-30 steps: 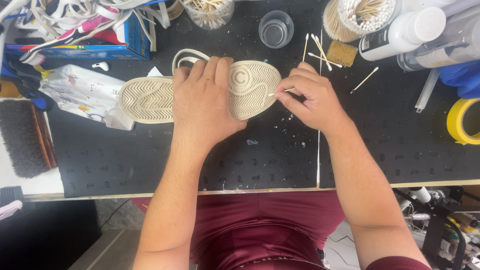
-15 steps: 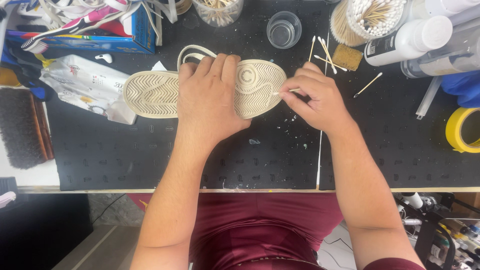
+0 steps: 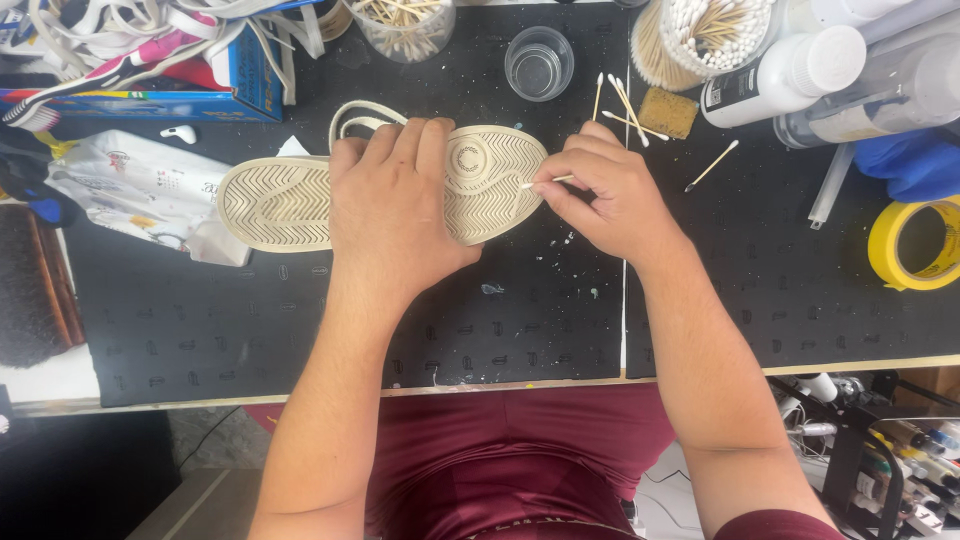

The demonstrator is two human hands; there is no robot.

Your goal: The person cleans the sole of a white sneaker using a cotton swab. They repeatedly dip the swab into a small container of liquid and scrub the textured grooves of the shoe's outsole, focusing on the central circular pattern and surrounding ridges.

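A cream shoe (image 3: 280,200) lies sole up on the black mat (image 3: 500,310), its zigzag tread facing me. My left hand (image 3: 392,210) lies flat over the middle of the sole and presses it down. My right hand (image 3: 605,195) pinches a cotton swab (image 3: 548,181) whose tip touches the toe end of the sole. A cream lace loop (image 3: 355,115) sticks out behind the shoe.
Loose swabs (image 3: 625,105) and a tan sponge (image 3: 668,112) lie behind my right hand. A clear cup (image 3: 539,62), swab jars (image 3: 705,30), white bottles (image 3: 790,70), a yellow tape roll (image 3: 910,245), a wipes pack (image 3: 140,190) and a brush (image 3: 30,290) ring the mat.
The view shifted slightly; both hands and the shoe keep their hold. The swab tip stays at the toe end of the sole with small movement.
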